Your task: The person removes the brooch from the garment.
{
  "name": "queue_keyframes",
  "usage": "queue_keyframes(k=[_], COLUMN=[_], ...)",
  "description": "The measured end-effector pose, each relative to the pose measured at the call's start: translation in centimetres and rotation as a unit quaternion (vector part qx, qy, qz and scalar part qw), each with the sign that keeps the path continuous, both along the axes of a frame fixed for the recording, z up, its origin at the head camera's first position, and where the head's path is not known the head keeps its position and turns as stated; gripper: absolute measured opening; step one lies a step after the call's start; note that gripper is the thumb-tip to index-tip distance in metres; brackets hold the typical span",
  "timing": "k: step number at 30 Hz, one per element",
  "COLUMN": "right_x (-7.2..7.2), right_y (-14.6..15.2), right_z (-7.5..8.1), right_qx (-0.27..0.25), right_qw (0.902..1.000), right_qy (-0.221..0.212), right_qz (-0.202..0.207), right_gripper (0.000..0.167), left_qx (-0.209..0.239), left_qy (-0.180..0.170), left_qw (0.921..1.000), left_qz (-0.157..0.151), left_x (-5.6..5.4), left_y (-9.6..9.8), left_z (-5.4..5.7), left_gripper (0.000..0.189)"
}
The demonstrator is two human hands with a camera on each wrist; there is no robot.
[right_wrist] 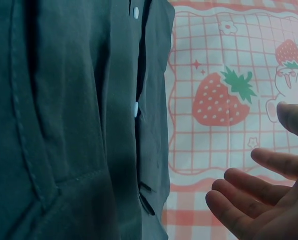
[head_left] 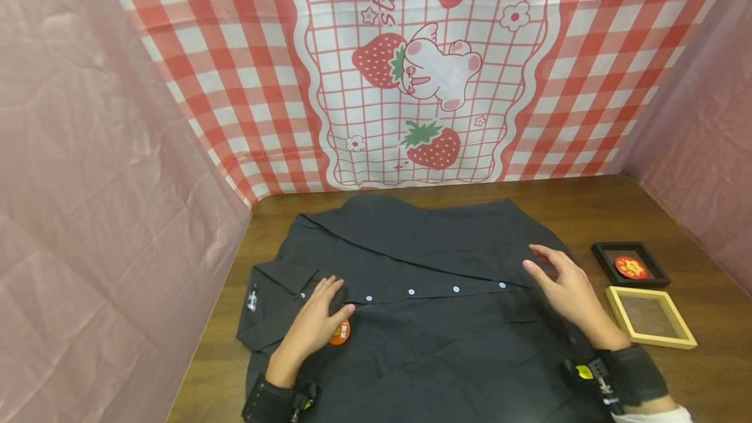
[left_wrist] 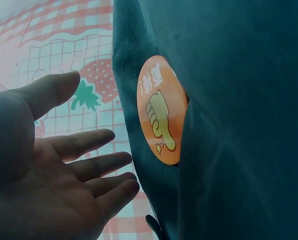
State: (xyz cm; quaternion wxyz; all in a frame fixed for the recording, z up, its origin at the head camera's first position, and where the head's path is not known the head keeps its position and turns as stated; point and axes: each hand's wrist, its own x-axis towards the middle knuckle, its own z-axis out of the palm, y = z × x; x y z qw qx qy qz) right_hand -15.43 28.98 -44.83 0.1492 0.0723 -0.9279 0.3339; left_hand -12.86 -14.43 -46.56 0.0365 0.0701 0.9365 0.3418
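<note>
A dark grey button-up shirt [head_left: 435, 338] lies spread on the table, its collar [head_left: 288, 276] to the left and a row of white buttons across it. On the shirt sits a round orange badge [head_left: 340, 333]; in the left wrist view the badge [left_wrist: 161, 112] shows a yellow hand drawing and white lettering. My left hand [head_left: 317, 322] is over the shirt beside the badge, fingers extended, holding nothing. Over the shirt's right part is my right hand [head_left: 566, 292], its fingers spread and loosely bent around nothing. Both palms look bare in the wrist views.
Right of the shirt, on the wooden table [head_left: 593, 204], a black frame [head_left: 599, 256] holds a round red-and-yellow badge [head_left: 631, 267]. A light wooden frame [head_left: 681, 318] lies just in front of it. Behind hangs a strawberry-print checked cloth [head_left: 247, 70], with pink cloth [head_left: 111, 181] at the sides.
</note>
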Motion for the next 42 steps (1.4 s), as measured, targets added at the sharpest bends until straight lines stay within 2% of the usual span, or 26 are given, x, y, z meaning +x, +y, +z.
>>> queue_keyframes(k=[17,31,42], right_x=[0.7,1.0,0.3], right_y=[-1.5,-3.1,-4.7], right_z=[-0.6,-1.0,-0.9], right_qx=[-0.008,-0.015,-0.028], right_qw=[0.9999,0.9991,0.9982], right_qy=[-0.002,-0.002,-0.002], right_qz=[0.011,0.039,0.053], right_gripper=[0.044,0.043,0.043], left_qx=[0.002,0.002,0.003], left_qy=[0.004,0.007,0.015], left_qw=[1.0,1.0,0.9999], left_qz=[-0.001,0.001,-0.001], left_x=[0.3,0.6,0.5], left_y=[0.2,0.3,0.5], left_z=[0.0,-0.1,0.2], left_gripper=[0.057,0.056,0.055])
